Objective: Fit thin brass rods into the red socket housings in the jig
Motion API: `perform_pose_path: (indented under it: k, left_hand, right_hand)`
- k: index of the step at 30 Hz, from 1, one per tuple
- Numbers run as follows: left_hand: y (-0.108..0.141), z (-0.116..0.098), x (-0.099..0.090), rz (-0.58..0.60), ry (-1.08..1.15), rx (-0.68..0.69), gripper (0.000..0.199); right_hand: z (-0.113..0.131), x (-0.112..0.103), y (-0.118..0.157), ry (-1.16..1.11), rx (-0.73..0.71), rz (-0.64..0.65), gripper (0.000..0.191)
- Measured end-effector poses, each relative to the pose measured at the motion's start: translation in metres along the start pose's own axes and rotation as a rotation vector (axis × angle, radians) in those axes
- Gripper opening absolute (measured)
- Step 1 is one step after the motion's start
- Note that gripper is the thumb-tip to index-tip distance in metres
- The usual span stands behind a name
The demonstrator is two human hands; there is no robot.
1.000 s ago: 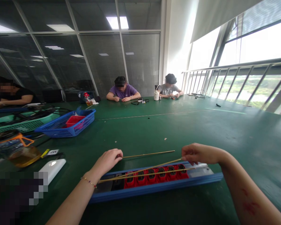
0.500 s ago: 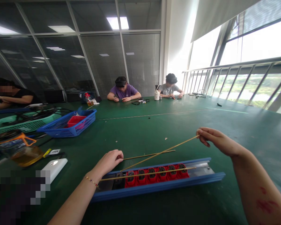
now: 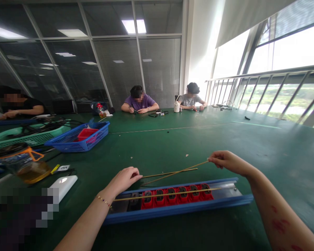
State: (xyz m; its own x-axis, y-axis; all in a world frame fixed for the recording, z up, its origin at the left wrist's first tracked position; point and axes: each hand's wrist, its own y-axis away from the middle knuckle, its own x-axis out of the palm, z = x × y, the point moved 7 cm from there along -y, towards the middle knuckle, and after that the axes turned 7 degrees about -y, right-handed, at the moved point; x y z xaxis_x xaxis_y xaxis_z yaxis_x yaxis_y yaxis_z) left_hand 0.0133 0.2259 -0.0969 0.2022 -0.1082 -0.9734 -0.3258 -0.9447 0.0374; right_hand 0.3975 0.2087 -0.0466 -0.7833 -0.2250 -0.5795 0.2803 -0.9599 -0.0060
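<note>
A thin wooden stick (image 3: 180, 170) is pinched at its right end by my right hand (image 3: 221, 160); it slants down to the left over the table. My left hand (image 3: 131, 176) has its fingers closed at the left end of a second stick (image 3: 157, 174), which lies behind the blue channel. In front of me is the blue channel (image 3: 178, 212) with a metal inside, holding a row of several red blocks (image 3: 183, 195) with dark round tops. A third stick (image 3: 204, 190) rests lengthwise above the blocks, its left end near my left wrist.
On the left are a blue basket (image 3: 94, 141) with a red box, a green basket (image 3: 42, 136) with cables, a jar (image 3: 36, 170) and a white device (image 3: 64, 188). Three people sit at the far side of the green table (image 3: 157, 146). A white bottle (image 3: 177, 106) stands there.
My right hand has moved left and slightly down with its stick, whose lower end now sits behind the channel. My left hand has barely moved. The view has shifted slightly.
</note>
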Motion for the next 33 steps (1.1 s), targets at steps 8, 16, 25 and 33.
perform_pose_path:
  k: [8, 16, 25, 33]
  left_hand:
    - [0.001, -0.001, 0.002, 0.034, 0.009, -0.003, 0.043]
    - [-0.001, 0.001, 0.003, -0.008, -0.013, 0.046, 0.021]
    - [-0.001, 0.001, 0.003, -0.027, -0.027, 0.05, 0.015]
    - [-0.003, 0.003, 0.004, -0.019, -0.016, 0.042, 0.014]
  right_hand:
    - [-0.025, 0.034, -0.013, 0.171, 0.042, 0.156, 0.036]
    - [-0.012, 0.059, -0.03, 0.481, -0.1, 0.012, 0.016]
    - [0.009, 0.041, -0.02, 0.428, -0.09, -0.011, 0.023]
    - [0.032, 0.052, 0.022, 0.291, 0.091, 0.42, 0.044]
